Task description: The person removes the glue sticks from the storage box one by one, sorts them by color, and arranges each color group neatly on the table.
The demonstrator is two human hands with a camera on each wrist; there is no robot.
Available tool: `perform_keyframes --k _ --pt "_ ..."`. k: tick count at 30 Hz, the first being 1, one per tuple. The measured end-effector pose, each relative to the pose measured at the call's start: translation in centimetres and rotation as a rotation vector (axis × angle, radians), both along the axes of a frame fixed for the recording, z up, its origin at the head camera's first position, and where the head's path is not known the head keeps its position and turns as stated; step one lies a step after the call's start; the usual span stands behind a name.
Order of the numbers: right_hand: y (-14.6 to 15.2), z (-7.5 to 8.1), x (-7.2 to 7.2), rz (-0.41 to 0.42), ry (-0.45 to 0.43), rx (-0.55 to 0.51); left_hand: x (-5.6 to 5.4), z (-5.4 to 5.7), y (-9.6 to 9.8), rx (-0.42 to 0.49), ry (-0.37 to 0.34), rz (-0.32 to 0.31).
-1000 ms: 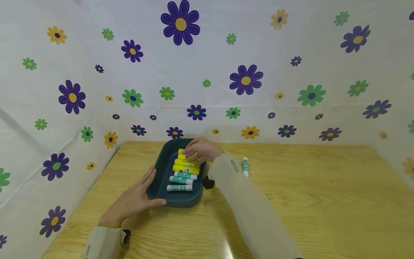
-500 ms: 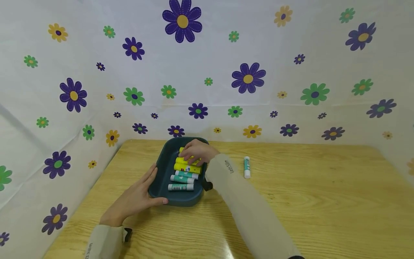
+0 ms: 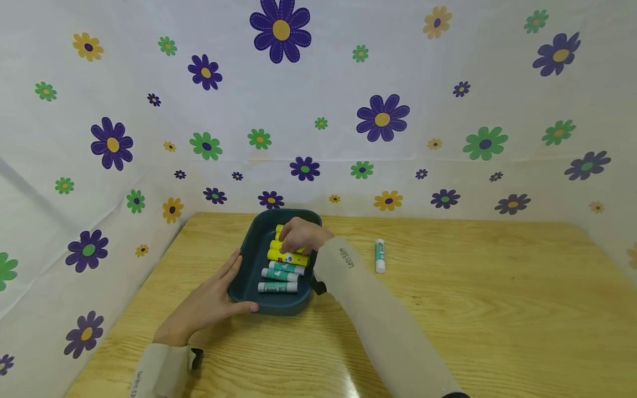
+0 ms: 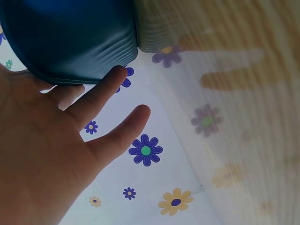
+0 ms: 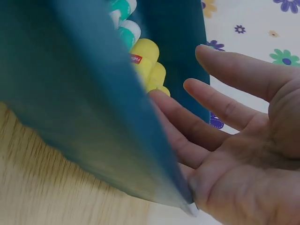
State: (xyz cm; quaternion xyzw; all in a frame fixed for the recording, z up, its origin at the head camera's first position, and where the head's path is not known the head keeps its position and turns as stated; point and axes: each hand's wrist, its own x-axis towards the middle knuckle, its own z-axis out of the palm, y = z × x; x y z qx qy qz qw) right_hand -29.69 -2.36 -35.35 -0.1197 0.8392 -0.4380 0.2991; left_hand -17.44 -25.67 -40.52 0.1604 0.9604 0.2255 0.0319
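Note:
A dark teal tray (image 3: 252, 260) stands at the back left of the table. Inside it, several yellow glue sticks (image 3: 287, 257) lie side by side at the far end, and 3 white-and-teal glue sticks (image 3: 277, 287) lie nearer. My left hand (image 3: 209, 304) rests on the tray's left side, thumb at the near-left corner and fingers extended along the wall. Over the tray's right rim reaches my right hand (image 3: 304, 235), its fingertips at the yellow sticks. In the right wrist view a fingertip (image 5: 160, 96) touches or nearly touches a yellow stick's end; nothing is pinched.
One white-and-teal glue stick (image 3: 380, 256) lies on the wooden table (image 3: 473, 298), right of the tray. A white flower-print cloth (image 3: 328, 83) hangs behind and to the left of the table.
The right hand's fingers have moved slightly and curl more over the yellow glue sticks. The view has shifted a little. The left hand and tray stay as they were.

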Motion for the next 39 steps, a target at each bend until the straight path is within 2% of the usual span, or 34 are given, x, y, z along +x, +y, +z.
perform_keyframes --k 4,11,16,20,21,25,39 --pt "-0.3 -0.2 0.1 0.027 0.038 0.058 0.1 0.0 -0.1 0.007 -0.001 0.004" --pt "-0.9 -0.9 0.6 0.035 0.178 0.192 0.2 0.1 0.0 0.038 0.007 -0.015" --pt "-1.3 -1.6 0.7 0.047 0.232 0.227 0.2 0.1 0.0 0.035 0.012 -0.013" --pt "-1.6 -1.9 1.0 0.058 0.258 0.246 0.2 0.0 -0.1 0.045 0.001 -0.005" --pt "-1.6 -1.5 1.4 0.056 0.257 0.255 0.2 -0.1 -0.1 0.048 -0.004 -0.004" --pt "-1.6 -1.5 1.7 0.078 0.269 0.278 0.2 -0.1 -0.2 0.052 -0.007 -0.002" --pt "-1.6 -1.9 1.8 0.137 0.264 0.319 0.3 0.1 0.0 0.04 -0.013 -0.005"
